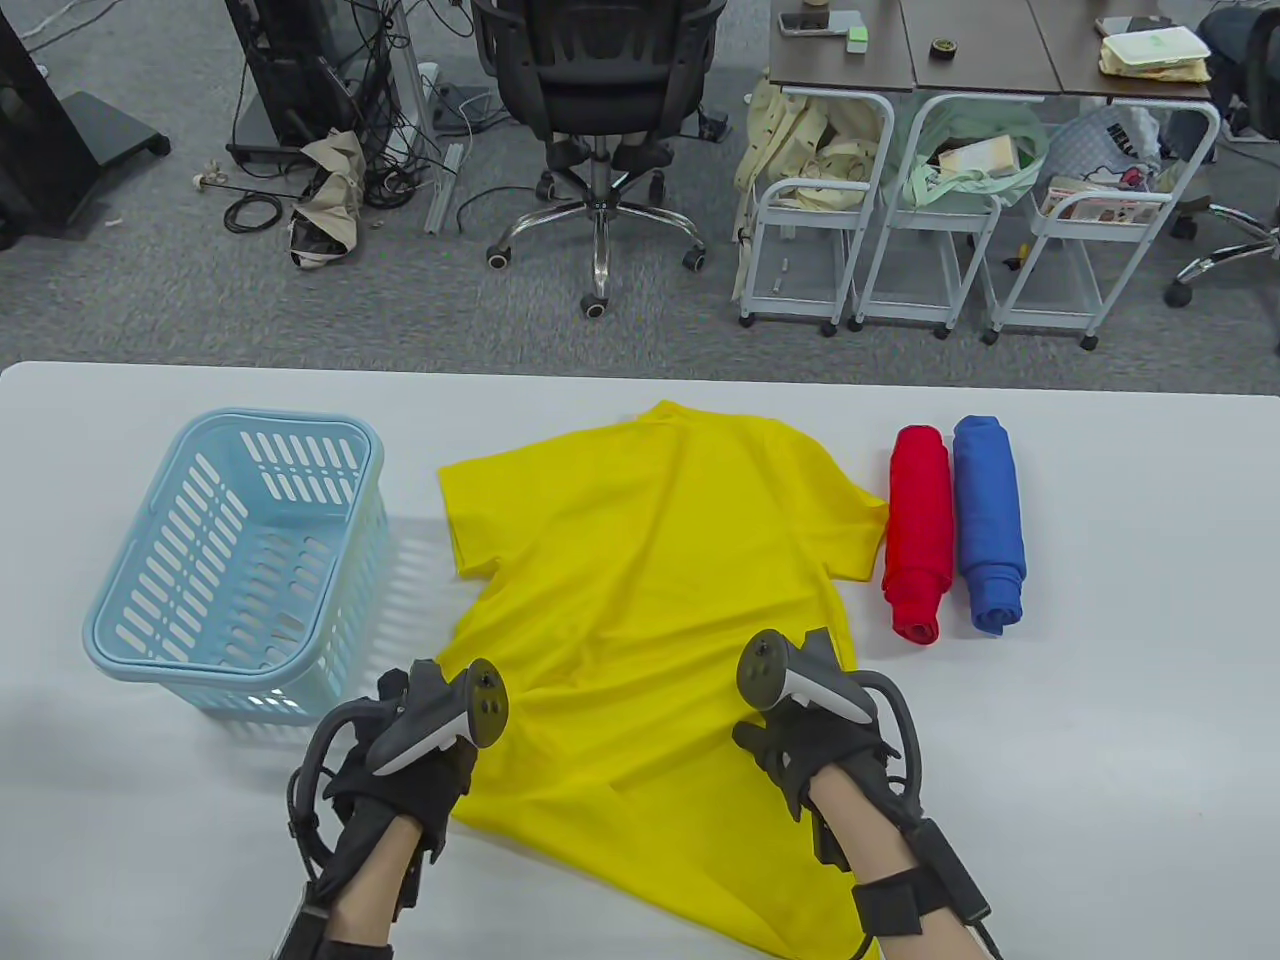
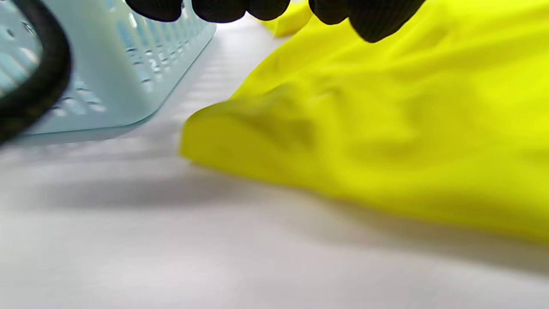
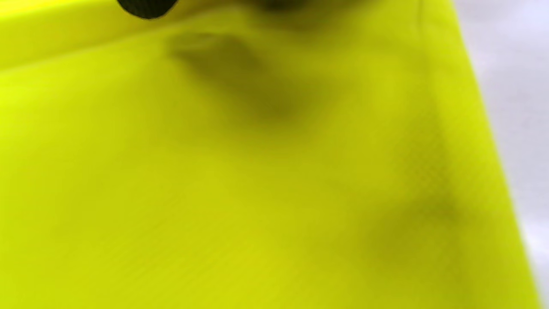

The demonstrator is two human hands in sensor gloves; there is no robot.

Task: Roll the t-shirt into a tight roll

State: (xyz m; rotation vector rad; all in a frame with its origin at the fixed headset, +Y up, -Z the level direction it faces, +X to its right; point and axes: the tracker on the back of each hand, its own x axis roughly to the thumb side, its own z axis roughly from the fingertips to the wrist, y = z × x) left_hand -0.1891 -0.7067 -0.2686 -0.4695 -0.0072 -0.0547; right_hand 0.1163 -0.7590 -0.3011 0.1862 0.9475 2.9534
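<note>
A yellow t-shirt lies spread on the white table, collar at the far side and hem toward me, with loose creases between my hands. My left hand is at the shirt's left edge, beside the basket. In the left wrist view its fingertips hang just above the fabric with nothing pinched between them. My right hand sits low on the shirt near its right edge. The right wrist view is filled by yellow cloth, and only one fingertip shows, so its hold is unclear.
A light blue slotted basket stands left of the shirt, close to my left hand. A red roll and a blue roll of cloth lie side by side to the right. An office chair and carts stand beyond the table.
</note>
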